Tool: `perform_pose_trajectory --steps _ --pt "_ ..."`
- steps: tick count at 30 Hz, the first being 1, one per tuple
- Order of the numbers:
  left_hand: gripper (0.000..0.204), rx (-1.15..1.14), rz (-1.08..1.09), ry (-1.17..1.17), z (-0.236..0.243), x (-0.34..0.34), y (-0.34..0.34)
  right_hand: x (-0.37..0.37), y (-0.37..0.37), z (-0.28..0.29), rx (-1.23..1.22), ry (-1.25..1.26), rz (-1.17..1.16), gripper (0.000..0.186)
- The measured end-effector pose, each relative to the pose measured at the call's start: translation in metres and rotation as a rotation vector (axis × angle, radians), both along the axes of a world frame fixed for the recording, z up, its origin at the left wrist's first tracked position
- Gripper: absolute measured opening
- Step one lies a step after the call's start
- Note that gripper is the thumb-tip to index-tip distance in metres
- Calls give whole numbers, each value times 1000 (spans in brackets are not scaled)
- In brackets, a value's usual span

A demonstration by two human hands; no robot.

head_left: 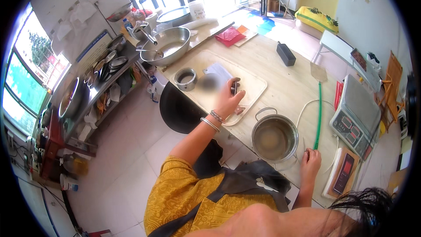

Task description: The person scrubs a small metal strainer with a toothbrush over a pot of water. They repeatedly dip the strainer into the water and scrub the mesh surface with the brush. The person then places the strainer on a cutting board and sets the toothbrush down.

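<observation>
My left hand (229, 98), with bracelets at the wrist, is over the right part of a cream tray (258, 88). Its fingers curl round a small dark thing (235, 87) too unclear to name. A pale flat piece (217, 70) and a blurred dark round patch lie beside it, and a small pinkish-brown piece (239, 110) sits below the hand. A round metal container (186, 79) stands on the tray's left. My right hand (311, 160) is closed on a thin stick (304, 144), beside the green handle of a fly swatter (319, 114). Between my hands stands a two-handled steel pot (275, 138) holding cloudy liquid.
A digital scale (353, 118) stands on the right, with a phone (343, 173) on a box in front. A black box (286, 54) and a red packet (230, 37) lie farther back. A big metal bowl (175, 50) stands far left. A black stool (182, 107) is below the table edge.
</observation>
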State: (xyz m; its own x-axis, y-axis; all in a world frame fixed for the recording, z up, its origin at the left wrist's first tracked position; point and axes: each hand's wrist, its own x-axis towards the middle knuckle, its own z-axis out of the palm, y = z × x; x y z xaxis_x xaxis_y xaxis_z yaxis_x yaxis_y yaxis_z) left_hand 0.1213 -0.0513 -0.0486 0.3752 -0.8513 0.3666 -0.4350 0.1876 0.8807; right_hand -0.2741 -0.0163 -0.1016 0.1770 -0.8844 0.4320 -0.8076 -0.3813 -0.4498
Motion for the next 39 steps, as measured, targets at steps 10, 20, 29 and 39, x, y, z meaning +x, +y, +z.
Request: perform_pose_trajectory --steps 10,20,29,39 --pt "37 180 250 -973 -43 94 -29 1 0 -4 -47 -12 -7 12" --pt "34 240 287 -870 -67 115 -27 1 -2 1 -38 7 1 13" --pt "44 302 313 -1032 -68 116 -33 4 0 6 -16 25 -19 15" --pt "16 -96 -322 -770 33 -6 4 5 0 6 -17 7 -14 15"
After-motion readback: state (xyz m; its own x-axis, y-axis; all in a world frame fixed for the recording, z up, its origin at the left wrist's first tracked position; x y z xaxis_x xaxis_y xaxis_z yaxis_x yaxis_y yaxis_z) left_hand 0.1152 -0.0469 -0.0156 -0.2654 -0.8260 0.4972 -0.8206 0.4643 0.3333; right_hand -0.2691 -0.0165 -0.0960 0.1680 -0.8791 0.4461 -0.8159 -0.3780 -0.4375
